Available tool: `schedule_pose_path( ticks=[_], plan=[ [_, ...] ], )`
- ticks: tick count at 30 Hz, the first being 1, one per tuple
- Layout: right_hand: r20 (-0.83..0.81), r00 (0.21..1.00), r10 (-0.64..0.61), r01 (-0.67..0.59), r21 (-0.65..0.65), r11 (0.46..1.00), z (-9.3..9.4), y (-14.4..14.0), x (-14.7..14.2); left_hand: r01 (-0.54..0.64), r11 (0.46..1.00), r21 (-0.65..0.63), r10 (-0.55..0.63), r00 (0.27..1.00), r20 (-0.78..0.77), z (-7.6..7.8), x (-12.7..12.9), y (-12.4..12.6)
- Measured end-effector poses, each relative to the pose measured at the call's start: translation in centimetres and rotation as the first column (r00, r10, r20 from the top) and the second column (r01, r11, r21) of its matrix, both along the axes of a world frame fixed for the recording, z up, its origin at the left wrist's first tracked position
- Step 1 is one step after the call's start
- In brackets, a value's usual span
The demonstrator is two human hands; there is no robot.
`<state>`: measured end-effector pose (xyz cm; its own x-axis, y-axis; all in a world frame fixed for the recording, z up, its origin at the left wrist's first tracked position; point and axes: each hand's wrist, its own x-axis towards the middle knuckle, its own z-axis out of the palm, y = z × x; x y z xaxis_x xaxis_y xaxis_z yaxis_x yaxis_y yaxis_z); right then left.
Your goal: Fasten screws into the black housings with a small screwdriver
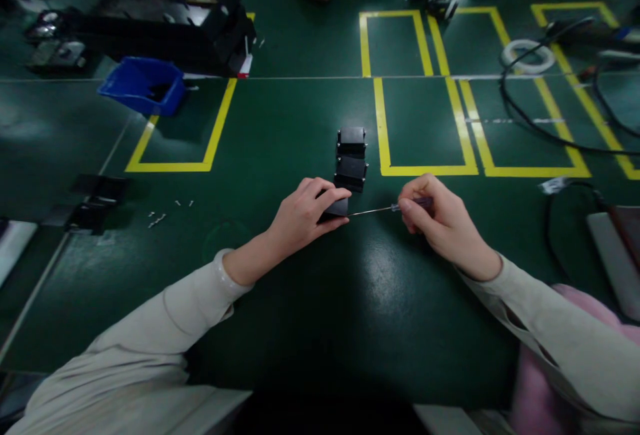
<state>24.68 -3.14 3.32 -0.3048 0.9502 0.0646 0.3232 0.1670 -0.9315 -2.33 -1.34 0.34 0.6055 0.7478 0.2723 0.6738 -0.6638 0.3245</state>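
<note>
The left hand point(305, 215) pinches a small black part point(336, 207) against the green desk point(280, 128), while the right hand point(440, 222), just beside it, grips a thin screwdriver point(380, 209) lying level, tip pointing left into the part.

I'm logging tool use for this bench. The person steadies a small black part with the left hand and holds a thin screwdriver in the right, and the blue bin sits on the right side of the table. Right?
Not quite. The head view shows the blue bin on the table's left side, not the right. The rest holds: left hand on the small black part, right hand holding the thin screwdriver.

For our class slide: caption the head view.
Left hand steadies a black part; right hand drives a screwdriver into it.
</note>
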Motion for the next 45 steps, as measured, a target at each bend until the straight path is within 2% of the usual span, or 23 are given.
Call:
schedule_pose_path(
  ticks=[8,14,23,28,34,38,45],
  plan=[
    [0.022,0.997,0.072,-0.071,-0.044,0.997,0.34,0.11,0.22,0.008,1.0,-0.002,-0.008,1.0,0.013,-0.06,-0.02,-0.08],
    [0.117,0.993,0.004,-0.002,-0.018,1.0,0.34,-0.17,0.21,0.009,1.0,-0.004,-0.009,1.0,0.013,0.05,0.01,-0.09],
    [0.009,0.998,0.06,-0.059,-0.021,0.998,0.43,0.14,-0.06,0.015,1.0,0.004,-0.015,1.0,0.01,-0.06,-0.1,-0.02],
    [0.069,0.997,0.018,-0.017,-0.021,1.0,0.46,-0.05,-0.06,0.017,1.0,-0.002,-0.017,1.0,0.01,-0.07,-0.11,0.03],
    [-0.001,0.999,0.037,-0.037,-0.009,0.999,0.48,-0.08,-0.09,0.02,1.0,0.008,-0.02,1.0,0.008,-0.04,-0.06,0.04],
    [0.032,0.999,0.009,-0.009,-0.003,1.0,0.37,-0.14,-0.12,0.018,1.0,0.014,-0.018,1.0,0.005,-0.12,-0.04,0.08],
    [0.027,0.998,0.053,-0.053,0.014,0.999,0.28,-0.15,0.13,0.014,1.0,0.004,-0.014,1.0,0.005,-0.14,-0.1,0.05]
  ],
)
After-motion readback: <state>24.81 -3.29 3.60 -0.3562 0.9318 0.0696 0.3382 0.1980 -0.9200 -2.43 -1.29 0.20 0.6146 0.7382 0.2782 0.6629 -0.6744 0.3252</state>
